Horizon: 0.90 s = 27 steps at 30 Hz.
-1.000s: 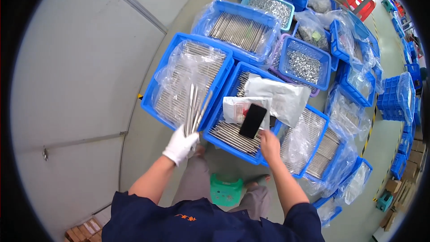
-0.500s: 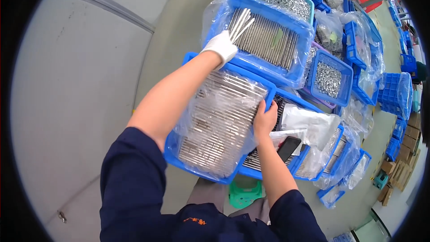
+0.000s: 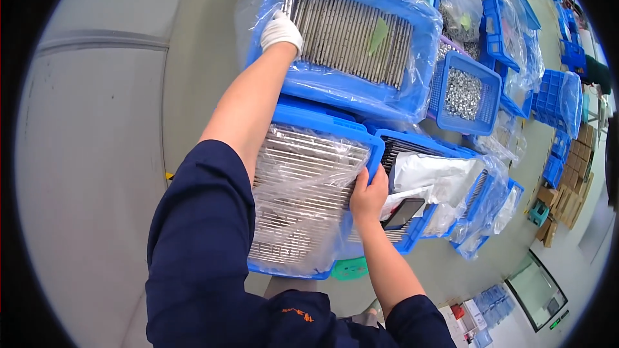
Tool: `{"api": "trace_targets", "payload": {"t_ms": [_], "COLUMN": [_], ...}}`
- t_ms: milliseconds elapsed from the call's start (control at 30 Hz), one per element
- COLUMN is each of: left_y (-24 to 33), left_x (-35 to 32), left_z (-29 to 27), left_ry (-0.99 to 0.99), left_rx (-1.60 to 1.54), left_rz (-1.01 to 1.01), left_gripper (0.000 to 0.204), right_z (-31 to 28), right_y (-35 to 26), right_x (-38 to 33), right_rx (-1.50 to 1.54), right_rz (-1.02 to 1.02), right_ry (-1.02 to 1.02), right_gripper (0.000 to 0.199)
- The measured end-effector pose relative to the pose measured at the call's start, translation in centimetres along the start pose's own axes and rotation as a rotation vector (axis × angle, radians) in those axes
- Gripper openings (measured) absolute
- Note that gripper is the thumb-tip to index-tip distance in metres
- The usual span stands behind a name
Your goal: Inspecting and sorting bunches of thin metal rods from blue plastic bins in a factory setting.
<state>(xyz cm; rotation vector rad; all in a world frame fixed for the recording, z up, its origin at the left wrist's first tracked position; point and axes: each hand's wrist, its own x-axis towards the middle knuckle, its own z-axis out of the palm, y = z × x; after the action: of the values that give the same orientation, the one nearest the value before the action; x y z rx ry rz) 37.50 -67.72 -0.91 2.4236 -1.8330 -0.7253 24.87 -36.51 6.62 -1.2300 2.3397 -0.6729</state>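
Note:
My left hand [image 3: 282,33], in a white glove, is at the left end of a lined blue crate [image 3: 361,100] at the far side. Its fingers are closed around a few bright metal rods [image 3: 288,1], now upright against the row. A row of slim metal rods [image 3: 348,32] lies side by side in that crate, with a green leaf-shaped piece [image 3: 378,37] on top. My bare right hand [image 3: 369,198] grips the right rim of the nearer blue crate [image 3: 373,154]. Inside it, many rods [image 3: 303,187] lie crosswise, partly under clear plastic film.
To the right, a black phone [image 3: 404,213] and white plastic bags [image 3: 435,177] lie on further blue crates. Baskets of small metal parts [image 3: 463,93] stand beyond. A green stool [image 3: 350,269] shows below. Grey wall panels [image 3: 97,154] rise at the left.
My left hand has moved to the left end of the far crate, and its rods went from fanned and slanting to lined up with the row. My right hand stays on the near crate's rim.

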Motion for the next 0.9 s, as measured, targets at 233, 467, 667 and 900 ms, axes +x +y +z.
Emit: {"api": "trace_targets", "payload": {"t_ms": [233,467,667,900], "left_y": [-0.4,1.7,2.2,-2.3], "left_x": [2.9,4.2,1.9,3.9], "left_z": [3.5,2.0,2.6,1.0], "left_ry": [0.093,-0.157,0.043,0.055], "left_rx": [0.057,0.027,0.635,0.676], "left_rz": [0.088,0.034,0.785,0.976], "left_gripper": [0.051,0.052,0.024,0.021], "right_z": [-0.2,-0.3,-0.1,-0.1], "right_y": [-0.4,-0.1,-0.1,0.1], "right_x": [0.0,0.3,0.3,0.4], "right_rx": [0.007,0.019,0.027,0.046], "right_rz": [-0.005,-0.054,-0.078,-0.105], "right_ry": [-0.062,-0.038,-0.029,-0.028], "right_gripper": [0.032,0.032,0.033,0.031]}}
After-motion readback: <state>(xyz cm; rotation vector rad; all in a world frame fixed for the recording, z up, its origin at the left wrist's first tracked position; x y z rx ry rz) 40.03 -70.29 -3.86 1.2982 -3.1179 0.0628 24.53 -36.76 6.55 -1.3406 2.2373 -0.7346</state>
